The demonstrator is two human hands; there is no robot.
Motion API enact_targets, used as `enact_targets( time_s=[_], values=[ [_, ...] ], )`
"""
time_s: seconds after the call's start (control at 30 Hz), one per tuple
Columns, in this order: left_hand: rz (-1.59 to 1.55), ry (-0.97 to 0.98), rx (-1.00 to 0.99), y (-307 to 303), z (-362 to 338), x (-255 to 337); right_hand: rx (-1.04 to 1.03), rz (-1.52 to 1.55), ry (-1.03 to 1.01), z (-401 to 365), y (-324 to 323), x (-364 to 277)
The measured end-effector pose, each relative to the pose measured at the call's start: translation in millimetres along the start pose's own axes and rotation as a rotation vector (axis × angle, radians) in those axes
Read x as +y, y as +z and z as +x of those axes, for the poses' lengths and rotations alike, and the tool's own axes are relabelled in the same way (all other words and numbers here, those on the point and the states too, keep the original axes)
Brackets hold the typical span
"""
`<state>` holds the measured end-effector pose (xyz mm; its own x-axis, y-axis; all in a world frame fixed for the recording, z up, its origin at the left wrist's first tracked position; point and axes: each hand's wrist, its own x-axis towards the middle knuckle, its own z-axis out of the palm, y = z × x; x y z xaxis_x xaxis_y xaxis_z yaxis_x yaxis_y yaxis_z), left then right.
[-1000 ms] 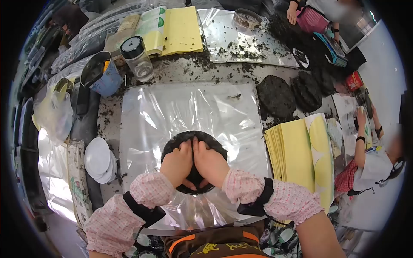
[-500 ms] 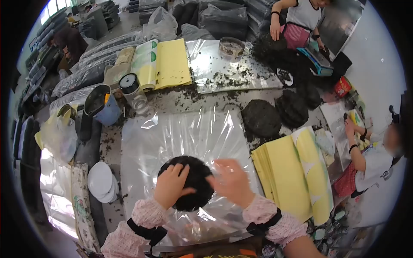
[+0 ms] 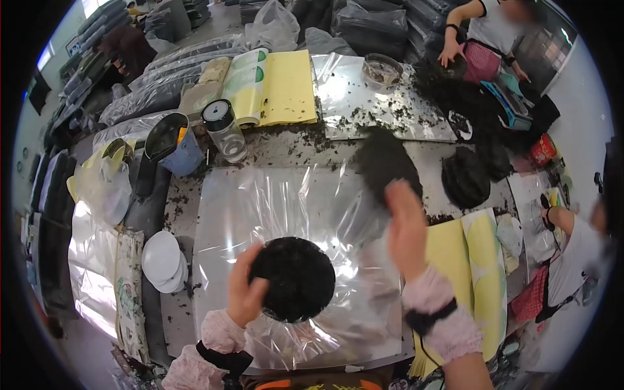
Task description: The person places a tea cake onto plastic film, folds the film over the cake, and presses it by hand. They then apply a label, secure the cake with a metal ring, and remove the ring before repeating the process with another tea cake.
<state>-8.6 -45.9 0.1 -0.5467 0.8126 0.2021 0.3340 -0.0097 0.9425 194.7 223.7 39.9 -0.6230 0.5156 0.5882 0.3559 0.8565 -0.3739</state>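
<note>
A round black cake, which looks like dried seaweed (image 3: 292, 279), lies on a clear plastic sheet (image 3: 227, 208) in front of me. My left hand (image 3: 246, 289) rests against its left edge, thumb and fingers apart. To the upper right, my right hand (image 3: 407, 227) grips a second seaweed cake (image 3: 385, 159) by its near edge. This one is tilted up off the table and blurred by motion. The right fingers are partly hidden behind the back of the hand.
Stacked black cakes (image 3: 465, 179) lie to the right, above yellow printed sheets (image 3: 448, 253). A lidded jar (image 3: 227, 143), a blue cup (image 3: 181, 156) and white discs (image 3: 162, 257) stand left. Dark crumbs cover a metal board (image 3: 351, 84). Co-workers (image 3: 491, 29) are at the right.
My right hand has left the cake on the plastic, reached up and right, and lifted another cake. My left hand has slid from the cake's top to its left edge. The view has shifted.
</note>
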Motion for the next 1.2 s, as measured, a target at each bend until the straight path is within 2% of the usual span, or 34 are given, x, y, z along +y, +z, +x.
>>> enact_targets(
  time_s=[0.07,0.1,0.13,0.2,0.23,0.33,0.43,0.53,0.6,0.67,0.77,0.87,1.0,1.1,1.17,1.2],
  values=[
    [-0.478,-0.083,0.302,4,0,-19,-0.282,0.202,-0.179,-72,20,-59],
    [-0.624,0.042,0.21,0,2,-13,-0.436,0.313,-0.243,-108,30,-88],
    [-0.338,0.031,0.144,-3,2,-11,-0.553,0.234,-0.426,-118,29,-109],
    [0.243,0.012,0.029,-13,-2,-10,-0.632,0.351,-0.36,-118,30,-110],
    [0.203,0.016,0.093,-11,-4,-13,-0.676,0.41,-0.339,-113,30,-109],
    [0.158,-0.001,0.125,-8,-7,-9,-0.554,0.379,-0.24,-51,18,-127],
    [0.282,0.001,0.198,3,-10,-14,-0.637,0.143,-0.359,-45,71,-130],
    [0.424,0.02,0.147,7,-11,-15,-0.673,0.164,-0.338,-61,85,-128],
    [0.601,0.103,-0.003,9,-1,-22,-0.792,0.099,-0.347,-59,89,-126],
    [0.963,0.175,-0.207,12,6,-3,-0.785,0.111,-0.349,-60,91,-125],
    [0.902,0.788,-0.607,6,27,-2,-0.783,0.132,-0.343,-64,93,-121],
    [0.823,0.63,-0.743,21,35,-24,-0.798,0.237,-0.19,-73,103,-120],
    [0.85,0.638,-0.806,26,42,-34,-1.178,-0.043,-0.191,-75,111,-123],
    [0.774,0.603,-0.827,24,42,-25,-1.079,0.016,-0.192,-82,112,-120],
    [0.742,0.553,-0.848,17,45,-12,-0.894,-0.071,-0.3,-80,121,-120],
    [0.606,0.594,-0.626,14,40,-16,-0.798,-0.12,-0.344,-77,124,-122]
  ],
)
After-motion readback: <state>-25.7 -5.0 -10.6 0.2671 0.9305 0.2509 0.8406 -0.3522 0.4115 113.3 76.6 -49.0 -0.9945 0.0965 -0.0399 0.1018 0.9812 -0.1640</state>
